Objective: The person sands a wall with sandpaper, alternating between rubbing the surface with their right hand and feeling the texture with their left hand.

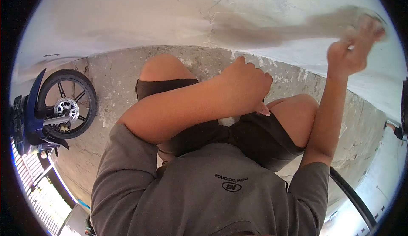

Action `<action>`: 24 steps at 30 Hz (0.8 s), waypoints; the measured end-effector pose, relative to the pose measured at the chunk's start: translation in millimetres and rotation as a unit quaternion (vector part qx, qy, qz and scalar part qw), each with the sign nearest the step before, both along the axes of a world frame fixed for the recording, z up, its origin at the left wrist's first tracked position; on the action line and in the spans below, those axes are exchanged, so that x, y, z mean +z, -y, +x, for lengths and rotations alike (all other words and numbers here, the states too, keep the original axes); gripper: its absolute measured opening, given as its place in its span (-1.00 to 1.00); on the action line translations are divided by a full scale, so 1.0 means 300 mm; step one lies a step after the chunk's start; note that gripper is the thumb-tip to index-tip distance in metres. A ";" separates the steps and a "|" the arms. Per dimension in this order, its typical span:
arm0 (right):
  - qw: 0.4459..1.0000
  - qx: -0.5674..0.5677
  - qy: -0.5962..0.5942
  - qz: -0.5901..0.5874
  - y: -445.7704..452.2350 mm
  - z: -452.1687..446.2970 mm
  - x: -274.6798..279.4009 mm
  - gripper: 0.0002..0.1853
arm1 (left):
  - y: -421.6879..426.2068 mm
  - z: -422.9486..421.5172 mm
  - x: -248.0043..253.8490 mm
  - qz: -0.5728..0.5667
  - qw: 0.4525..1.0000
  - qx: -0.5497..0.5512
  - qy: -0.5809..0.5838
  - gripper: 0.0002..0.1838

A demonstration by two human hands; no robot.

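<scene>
At the upper right, my right hand (355,49) is raised against the pale wall (140,15). Its fingers are bent and smeared by motion, pressing a flat, thin thing (369,11) with a dark edge to the surface; its kind is too blurred to tell. A brownish-grey smear or shadow stretches along the wall to the left of it. My left hand (247,85) lies in front of my body, above the right knee, with its fingers curled in. Nothing sticks out of it, though its palm faces away from view.
Close in front, the wall meets a rough concrete floor (114,87) spotted with white flecks. A motorcycle's front wheel (68,104) stands on the left. A black curved bar or hose (352,197) runs at the lower right. Part of another person (397,130) shows at the far right edge.
</scene>
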State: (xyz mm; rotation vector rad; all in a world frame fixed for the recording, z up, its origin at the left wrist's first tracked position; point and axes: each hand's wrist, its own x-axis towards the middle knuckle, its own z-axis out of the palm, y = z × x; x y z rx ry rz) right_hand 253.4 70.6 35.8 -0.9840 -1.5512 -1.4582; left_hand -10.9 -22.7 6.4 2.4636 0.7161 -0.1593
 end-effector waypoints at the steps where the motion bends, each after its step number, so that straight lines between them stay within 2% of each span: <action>1: 1.000 -0.002 -0.001 0.000 0.006 0.004 0.012 -0.73 | -0.001 0.000 -0.004 -0.003 1.000 0.003 0.002 -0.20; 3: 0.996 0.085 -0.019 -0.034 0.011 0.025 0.069 -0.67 | 0.000 -0.004 -0.005 0.004 1.000 0.004 0.010 -0.21; 5: 0.997 0.061 -0.030 -0.039 -0.004 0.096 0.083 -0.65 | 0.010 -0.009 -0.015 0.008 1.000 0.008 0.015 -0.21; 7: 0.961 0.111 -0.239 -0.083 0.016 0.048 0.056 -0.77 | 0.020 -0.008 -0.031 0.044 0.996 0.022 0.072 -0.34; 8: 0.980 0.123 -0.153 -0.040 0.000 0.010 0.019 -0.73 | 0.020 -0.006 -0.029 0.045 0.996 0.021 0.071 -0.34; 9: 0.980 0.122 -0.154 -0.039 0.003 -0.015 0.011 -0.73 | 0.018 -0.004 -0.026 0.043 0.997 0.020 0.061 -0.34; 11: 0.989 0.120 -0.004 -0.084 0.004 -0.045 0.004 -0.74 | 0.018 -0.007 -0.027 0.042 0.998 0.018 0.050 -0.34; 13: 0.986 0.156 0.001 -0.067 -0.020 0.070 0.043 -0.76 | 0.024 -0.014 -0.043 0.065 0.994 0.027 0.080 -0.35; 14: 0.976 0.146 -0.119 -0.107 0.006 0.105 0.061 -0.73 | 0.021 -0.015 -0.029 0.062 0.994 0.031 0.080 -0.35; 15: 0.951 0.132 -0.236 -0.148 0.022 0.101 0.083 -0.69 | 0.012 -0.014 -0.001 0.038 0.998 0.010 0.046 -0.26; 16: 0.982 0.114 -0.120 -0.095 0.015 0.083 0.093 -0.70 | 0.008 -0.012 0.015 0.015 1.000 -0.012 0.013 -0.17; 17: 0.982 0.113 -0.119 -0.094 0.001 0.052 0.071 -0.70 | 0.009 -0.010 0.011 0.016 1.000 -0.013 0.014 -0.17; 19: 0.996 0.085 -0.025 -0.002 -0.028 -0.017 0.003 -0.75 | 0.008 -0.003 0.001 0.007 1.000 -0.012 0.010 -0.17; 20: 0.994 0.000 0.016 -0.111 0.049 -0.032 0.007 -0.82 | 0.006 0.000 0.003 0.009 1.000 -0.016 0.011 -0.17; 23: 0.995 0.053 -0.016 -0.080 0.024 0.074 0.078 -0.81 | 0.004 0.001 0.005 0.007 1.000 -0.006 0.003 -0.17; 24: 0.976 0.153 -0.110 -0.112 0.025 0.091 0.100 -0.81 | 0.006 -0.002 0.009 0.012 1.000 -0.011 0.003 -0.17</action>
